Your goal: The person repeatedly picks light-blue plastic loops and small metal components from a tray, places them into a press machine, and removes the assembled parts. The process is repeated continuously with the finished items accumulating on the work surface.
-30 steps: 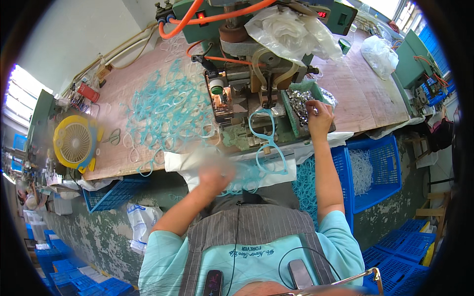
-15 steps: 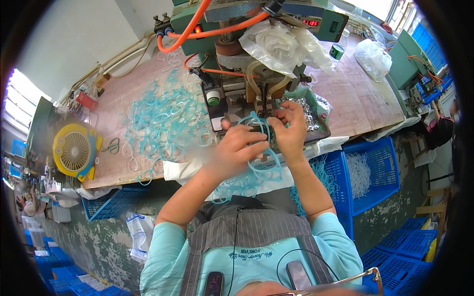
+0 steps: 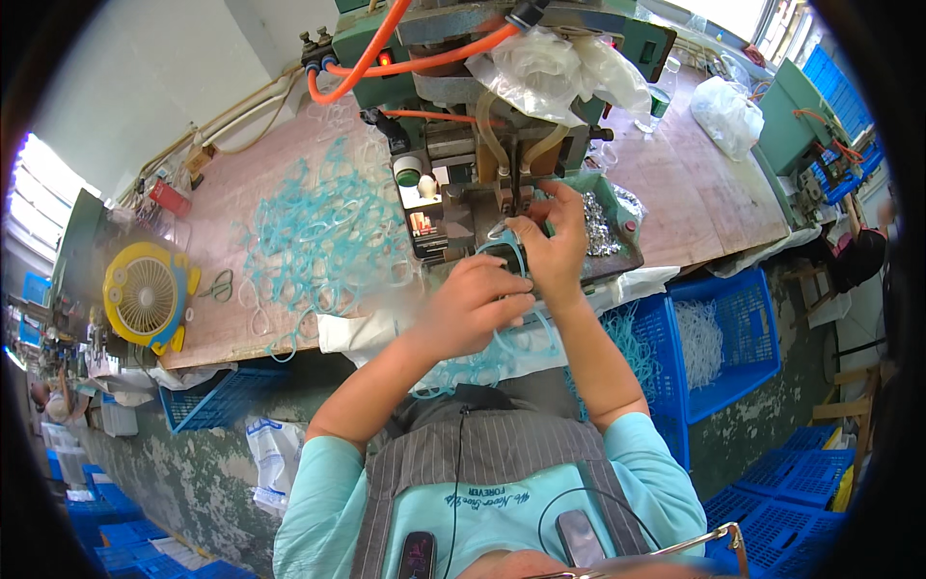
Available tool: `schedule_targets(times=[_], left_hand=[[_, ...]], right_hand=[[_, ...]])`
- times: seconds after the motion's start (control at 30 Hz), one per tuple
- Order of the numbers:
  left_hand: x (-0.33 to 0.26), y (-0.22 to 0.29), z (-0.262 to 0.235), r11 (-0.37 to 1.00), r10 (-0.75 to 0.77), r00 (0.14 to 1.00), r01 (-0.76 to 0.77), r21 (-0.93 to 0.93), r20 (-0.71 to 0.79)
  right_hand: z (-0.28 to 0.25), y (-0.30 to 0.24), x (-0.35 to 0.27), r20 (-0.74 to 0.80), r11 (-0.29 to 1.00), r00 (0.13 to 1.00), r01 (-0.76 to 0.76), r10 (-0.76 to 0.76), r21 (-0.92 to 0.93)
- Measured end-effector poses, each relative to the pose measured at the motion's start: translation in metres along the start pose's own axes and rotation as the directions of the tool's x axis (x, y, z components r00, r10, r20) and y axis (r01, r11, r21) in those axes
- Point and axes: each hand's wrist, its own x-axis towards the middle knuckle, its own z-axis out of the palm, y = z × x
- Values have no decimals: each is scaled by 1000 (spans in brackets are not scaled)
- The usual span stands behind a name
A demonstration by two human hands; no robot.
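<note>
A translucent teal plastic strap-like loop [image 3: 522, 259] lies between my hands at the front of a green press [image 3: 453, 92]. My left hand [image 3: 479, 297] is closed around the loop's near side, fingers curled over it. The thumb and forefinger of my right hand [image 3: 555, 246] pinch the loop's far end, close below the press tooling [image 3: 514, 198]. Whether a small metal piece sits at that end I cannot make out. Right beside my right hand is a green tray [image 3: 627, 256] of small shiny metal pieces. More teal loops [image 3: 463, 372] lie on white cloth below my hands.
A wide pile of teal loops [image 3: 318, 232] covers the table's left, with scissors [image 3: 222, 286] and a yellow fan [image 3: 145, 294] beyond. Clear plastic [image 3: 540, 72] hangs on the press. Blue crates [image 3: 738, 381] with straps stand at the right. An orange hose [image 3: 424, 55] crosses above.
The press's moving head and its hanging plastic have risen, and the plastic now covers the red display. My right hand has shifted slightly left and nearer; my left thumb has drawn in.
</note>
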Motion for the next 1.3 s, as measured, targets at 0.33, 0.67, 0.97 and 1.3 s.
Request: schedule_targets(times=[0.33, 0.67, 0.97, 1.3], left_hand=[[-2, -8, 4, 997, -44, 999, 42, -70, -26], [-13, -1, 5, 976, -13, 995, 36, 217, -104], [-104, -7, -54, 789, -488, 859, 359, 498, 154], [-173, -39, -64, 706, -628, 754, 449, 548, 191]], right_hand=[[-86, 127, 21, 26, 709, 999, -8, 37, -706], [-79, 126, 12, 62, 750, 991, 130, -118, -649], [-79, 123, 10, -28, 805, 984, 127, -176, -580], [-79, 128, 9, -44, 795, 990, 82, -136, -600]])
